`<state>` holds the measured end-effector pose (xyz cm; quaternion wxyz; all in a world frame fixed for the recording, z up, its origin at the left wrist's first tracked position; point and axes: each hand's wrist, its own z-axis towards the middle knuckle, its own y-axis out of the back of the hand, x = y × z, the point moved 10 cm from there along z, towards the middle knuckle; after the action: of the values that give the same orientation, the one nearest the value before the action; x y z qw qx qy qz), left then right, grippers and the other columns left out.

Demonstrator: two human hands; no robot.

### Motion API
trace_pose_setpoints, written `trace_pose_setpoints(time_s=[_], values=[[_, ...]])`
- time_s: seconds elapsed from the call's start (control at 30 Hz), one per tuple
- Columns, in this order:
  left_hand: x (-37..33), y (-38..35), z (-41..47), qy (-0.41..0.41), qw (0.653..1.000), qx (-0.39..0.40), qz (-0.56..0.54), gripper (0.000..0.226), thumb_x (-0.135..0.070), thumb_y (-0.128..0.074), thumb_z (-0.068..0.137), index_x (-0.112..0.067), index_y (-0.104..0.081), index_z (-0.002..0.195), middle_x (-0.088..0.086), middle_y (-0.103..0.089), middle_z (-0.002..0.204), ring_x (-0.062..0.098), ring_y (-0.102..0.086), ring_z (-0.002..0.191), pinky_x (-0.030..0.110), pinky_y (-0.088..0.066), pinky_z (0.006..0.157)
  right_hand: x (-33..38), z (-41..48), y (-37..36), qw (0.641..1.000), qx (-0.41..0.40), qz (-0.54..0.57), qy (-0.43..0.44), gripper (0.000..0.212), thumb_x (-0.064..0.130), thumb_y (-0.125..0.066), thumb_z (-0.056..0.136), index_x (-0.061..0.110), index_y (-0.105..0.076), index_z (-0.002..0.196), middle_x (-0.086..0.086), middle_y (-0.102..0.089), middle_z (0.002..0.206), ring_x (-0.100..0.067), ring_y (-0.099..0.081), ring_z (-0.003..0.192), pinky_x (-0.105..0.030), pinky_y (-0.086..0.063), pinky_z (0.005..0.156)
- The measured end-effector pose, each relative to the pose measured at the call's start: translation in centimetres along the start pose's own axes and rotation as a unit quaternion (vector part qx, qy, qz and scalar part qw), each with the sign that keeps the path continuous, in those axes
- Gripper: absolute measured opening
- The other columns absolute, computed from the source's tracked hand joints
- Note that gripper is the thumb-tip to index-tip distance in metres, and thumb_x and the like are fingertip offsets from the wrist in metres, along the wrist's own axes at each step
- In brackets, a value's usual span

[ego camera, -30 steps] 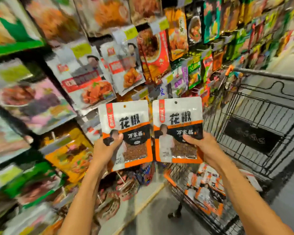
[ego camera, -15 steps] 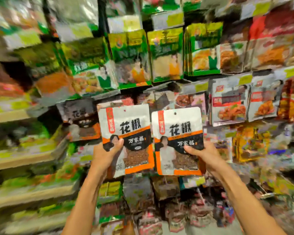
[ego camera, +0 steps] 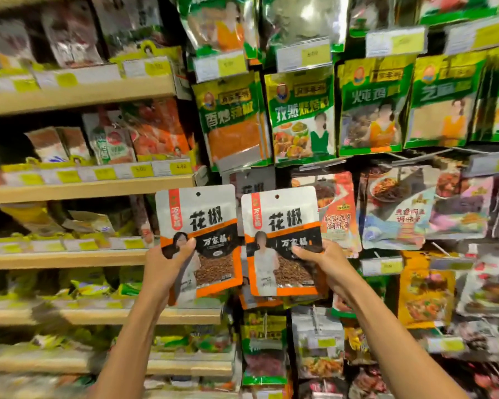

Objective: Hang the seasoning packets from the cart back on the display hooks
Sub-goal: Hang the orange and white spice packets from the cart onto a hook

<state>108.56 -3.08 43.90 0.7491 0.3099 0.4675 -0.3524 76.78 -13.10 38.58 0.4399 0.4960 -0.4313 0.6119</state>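
Observation:
I hold two matching seasoning packets, white on top with orange and black bands and a clear window of brown peppercorns. My left hand (ego camera: 167, 266) grips the left packet (ego camera: 202, 226) by its lower left corner. My right hand (ego camera: 323, 263) grips the right packet (ego camera: 280, 223) at its lower right side. Both are upright, side by side, each with a small hang hole at the top. Just behind them, a packet of the same kind (ego camera: 252, 185) hangs on the display, mostly hidden. The cart is out of view.
Green seasoning packets (ego camera: 300, 116) hang in a row above. Colourful sauce packets (ego camera: 395, 208) hang to the right. Wooden shelves (ego camera: 87, 188) with yellow price tags and bagged goods fill the left side. More packets (ego camera: 264, 352) hang below my hands.
My view has swung left from the cart to the hanging display. Both hands still hold the packets side by side, now in front of the matching hanging packet.

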Motion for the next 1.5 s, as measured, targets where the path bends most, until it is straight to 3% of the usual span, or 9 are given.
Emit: trace_pose_setpoints(time_s=[0.3, 0.53, 0.63, 0.8, 0.97, 1.1, 1.2, 1.3, 1.5], values=[[0.9, 2.8, 4.5, -0.001, 0.999, -0.044, -0.016, 0.035, -0.036, -0.070, 0.082, -0.010, -0.049, 0.071, 0.009, -0.046, 0.060, 0.017, -0.044, 0.056, 0.033, -0.029, 0.059, 0.1, 8.6, -4.7, 0.999, 0.000, -0.036, -0.009, 0.014, 0.022, -0.083, 0.070, 0.019, -0.073, 0.080, -0.001, -0.076, 0.084, -0.019, -0.069, 0.079, -0.032, -0.051, 0.068], [0.9, 1.5, 6.0, -0.018, 0.999, -0.046, -0.018, 0.037, -0.030, -0.069, 0.084, -0.008, -0.045, 0.067, 0.012, -0.040, 0.058, 0.016, -0.040, 0.054, 0.031, -0.028, 0.057, -1.1, 11.4, -5.6, 0.999, 0.021, 0.008, -0.027, 0.023, 0.014, -0.080, 0.073, 0.009, -0.071, 0.094, 0.001, -0.075, 0.073, -0.003, -0.064, 0.050, -0.019, -0.049, 0.042], [1.2, 1.0, 6.2, -0.020, 0.999, -0.047, -0.019, 0.036, -0.030, -0.069, 0.084, -0.007, -0.046, 0.070, 0.012, -0.042, 0.062, 0.018, -0.042, 0.059, 0.033, -0.029, 0.060, -0.7, 12.2, -5.5, 1.000, 0.006, -0.004, -0.011, 0.020, 0.012, -0.078, 0.075, 0.011, -0.071, 0.094, -0.008, -0.075, 0.093, -0.028, -0.070, 0.088, -0.044, -0.056, 0.081], [1.3, 0.8, 6.7, -0.025, 0.999, -0.041, -0.017, 0.034, -0.034, -0.069, 0.081, -0.010, -0.048, 0.070, 0.008, -0.047, 0.063, 0.015, -0.047, 0.060, 0.032, -0.034, 0.061, -1.0, 13.1, -6.1, 1.000, 0.020, 0.007, -0.011, 0.017, 0.015, -0.078, 0.075, 0.021, -0.071, 0.090, 0.006, -0.076, 0.087, -0.007, -0.071, 0.080, -0.020, -0.053, 0.067], [0.8, 0.8, 7.1, -0.047, 0.998, -0.036, -0.018, 0.045, -0.029, -0.068, 0.083, 0.012, -0.049, 0.085, 0.003, -0.050, 0.059, 0.003, -0.055, 0.054, 0.026, -0.036, 0.051, -1.7, 14.3, -5.6, 1.000, -0.025, -0.007, -0.007, 0.012, 0.018, -0.078, 0.076, 0.023, -0.071, 0.085, 0.006, -0.073, 0.090, -0.008, -0.068, 0.085, -0.020, -0.049, 0.066], [1.1, 0.8, 7.1, -0.049, 0.998, -0.014, -0.033, 0.030, -0.035, -0.069, 0.078, -0.008, -0.064, 0.090, -0.008, -0.061, 0.063, 0.009, -0.061, 0.071, 0.015, -0.041, 0.059, -2.1, 13.8, -5.1, 0.996, -0.049, -0.071, -0.005, 0.021, 0.024, -0.075, 0.081, 0.015, -0.069, 0.098, -0.004, -0.071, 0.105, -0.017, -0.066, 0.098, -0.030, -0.054, 0.079], [1.0, 0.6, 6.6, -0.062, 0.996, 0.014, -0.055, 0.042, -0.031, -0.068, 0.081, 0.009, -0.054, 0.083, 0.007, -0.051, 0.064, 0.016, -0.049, 0.054, 0.023, -0.037, 0.048, -1.8, 10.9, -4.7, 0.975, -0.119, -0.186, 0.037, 0.052, 0.026, -0.072, 0.084, 0.007, -0.049, 0.127, 0.001, -0.055, 0.117, -0.016, -0.053, 0.112, -0.035, -0.046, 0.096], [1.3, -0.7, 6.1, -0.054, 0.995, 0.068, -0.044, 0.041, -0.044, -0.067, 0.075, -0.016, -0.043, 0.057, -0.004, -0.034, 0.044, 0.009, -0.036, 0.043, 0.020, -0.029, 0.048, -0.1, 6.6, -5.1, 0.944, -0.218, -0.213, 0.125, 0.043, 0.025, -0.062, 0.091, 0.012, -0.045, 0.129, 0.003, -0.048, 0.117, -0.015, -0.049, 0.111, -0.025, -0.039, 0.090], [1.0, -5.0, 5.6, -0.039, 0.989, 0.130, -0.050, 0.040, -0.040, -0.068, 0.078, -0.022, -0.044, 0.052, -0.010, -0.041, 0.044, 0.006, -0.040, 0.042, 0.017, -0.031, 0.048, 2.5, 5.6, -10.9, 0.993, -0.039, -0.019, 0.113, 0.039, 0.044, -0.057, 0.085, 0.014, -0.065, 0.110, 0.004, -0.068, 0.104, -0.007, -0.062, 0.099, -0.015, -0.047, 0.079]])
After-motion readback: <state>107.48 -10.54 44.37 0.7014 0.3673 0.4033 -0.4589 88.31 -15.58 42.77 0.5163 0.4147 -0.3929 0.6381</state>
